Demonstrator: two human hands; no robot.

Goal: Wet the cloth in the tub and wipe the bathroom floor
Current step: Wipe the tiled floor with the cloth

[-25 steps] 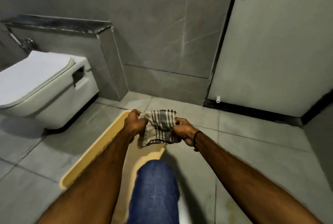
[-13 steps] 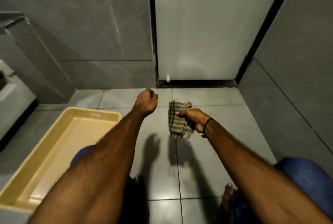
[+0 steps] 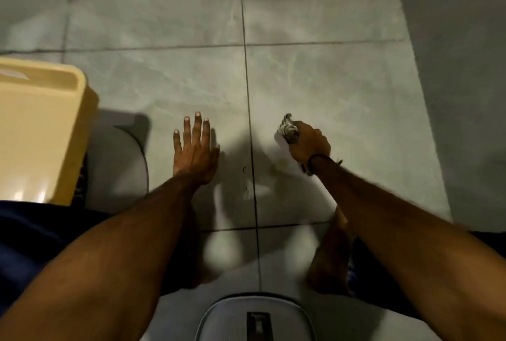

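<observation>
Grey tiled floor now carries both hands: right hand presses the bunched striped cloth down to wipe, left hand, having let go, lies flat and spread beside the yellow plastic tub.

Tub sits at the floor's left edge; left hand flat mid-floor, right hand with cloth beside it.

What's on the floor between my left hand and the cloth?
Head view: bare floor tile with one grout line between the left hand and the cloth.
</observation>
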